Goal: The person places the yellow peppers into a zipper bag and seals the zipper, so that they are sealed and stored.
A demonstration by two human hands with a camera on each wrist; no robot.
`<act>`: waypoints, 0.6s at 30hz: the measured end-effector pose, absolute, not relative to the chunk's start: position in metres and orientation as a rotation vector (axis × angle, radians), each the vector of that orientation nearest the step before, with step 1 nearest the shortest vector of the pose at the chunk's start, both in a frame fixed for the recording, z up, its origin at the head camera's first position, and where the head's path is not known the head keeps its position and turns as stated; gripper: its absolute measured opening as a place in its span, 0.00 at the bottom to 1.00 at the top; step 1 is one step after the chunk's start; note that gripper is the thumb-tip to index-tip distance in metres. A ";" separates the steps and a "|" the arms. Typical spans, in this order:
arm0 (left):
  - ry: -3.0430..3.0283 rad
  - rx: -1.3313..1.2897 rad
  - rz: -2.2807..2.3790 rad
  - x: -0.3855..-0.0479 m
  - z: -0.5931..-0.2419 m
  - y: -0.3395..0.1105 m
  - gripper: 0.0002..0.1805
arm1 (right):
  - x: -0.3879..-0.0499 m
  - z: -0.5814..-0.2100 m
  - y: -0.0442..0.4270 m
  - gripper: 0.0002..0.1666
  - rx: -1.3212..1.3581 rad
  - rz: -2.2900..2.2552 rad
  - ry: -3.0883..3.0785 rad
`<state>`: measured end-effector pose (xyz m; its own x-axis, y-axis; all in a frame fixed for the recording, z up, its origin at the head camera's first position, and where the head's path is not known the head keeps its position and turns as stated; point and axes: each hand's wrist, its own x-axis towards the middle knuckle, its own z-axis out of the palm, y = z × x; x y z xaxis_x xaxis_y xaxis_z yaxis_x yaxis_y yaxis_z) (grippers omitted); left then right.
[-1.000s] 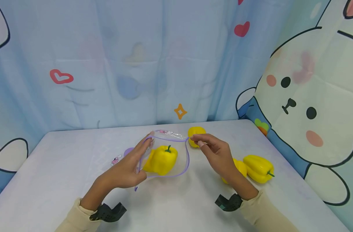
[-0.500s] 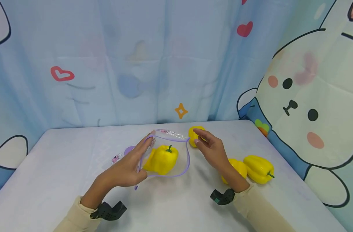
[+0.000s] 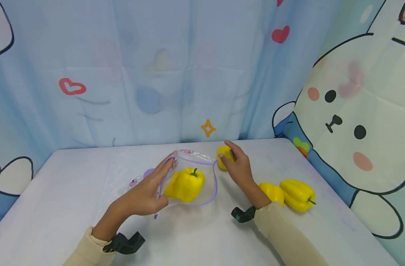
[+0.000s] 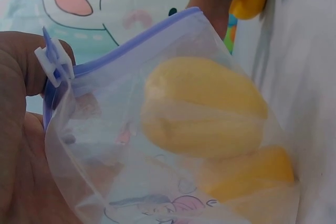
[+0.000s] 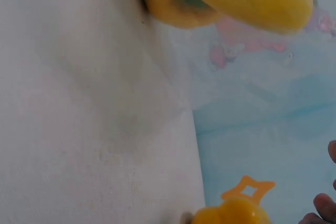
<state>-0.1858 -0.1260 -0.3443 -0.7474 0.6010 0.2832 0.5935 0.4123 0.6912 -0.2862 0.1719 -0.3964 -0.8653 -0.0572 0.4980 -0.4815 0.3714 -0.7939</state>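
Observation:
My left hand [image 3: 142,194] grips one side of a clear zip bag with a purple rim [image 3: 216,186], thumb in front and fingers spread along its mouth. Inside the bag lies a yellow bell pepper [image 3: 189,186] with a green stem. The left wrist view shows another yellow pepper [image 4: 257,177] in it, below the first, and a white slider [image 4: 55,61] by the thumb. At the back, my right hand [image 3: 239,166] is held around a loose yellow pepper [image 3: 223,152], thumb in front of it, fingers apart; contact is unclear. The right wrist view catches only some fingertips [image 5: 325,208].
Two more yellow peppers lie at the right, one on its side [image 3: 299,194] and one [image 3: 272,192] partly behind the right forearm. A white table [image 3: 72,177] carries everything. Behind it hangs a blue curtain [image 3: 149,74] with cartoon prints.
My right hand has left the right corner of the bag's rim and moved back to the loose pepper, fingers opening. The left hand and bag have stayed in place.

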 end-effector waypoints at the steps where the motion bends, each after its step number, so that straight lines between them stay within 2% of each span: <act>1: 2.634 1.112 1.281 -0.186 -0.344 -0.127 0.55 | -0.289 -0.397 0.173 0.29 0.445 1.481 -2.257; 18: 2.649 1.096 1.274 -0.186 -0.343 -0.127 0.55 | -0.311 -0.407 0.189 0.39 0.126 1.425 -2.521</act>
<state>-0.1862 -0.1266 -0.3434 -0.7557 0.5921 0.2798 0.5882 0.4258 0.6875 -0.3112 0.1888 -0.4073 -0.9669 0.0436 0.2512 -0.1927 0.5201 -0.8321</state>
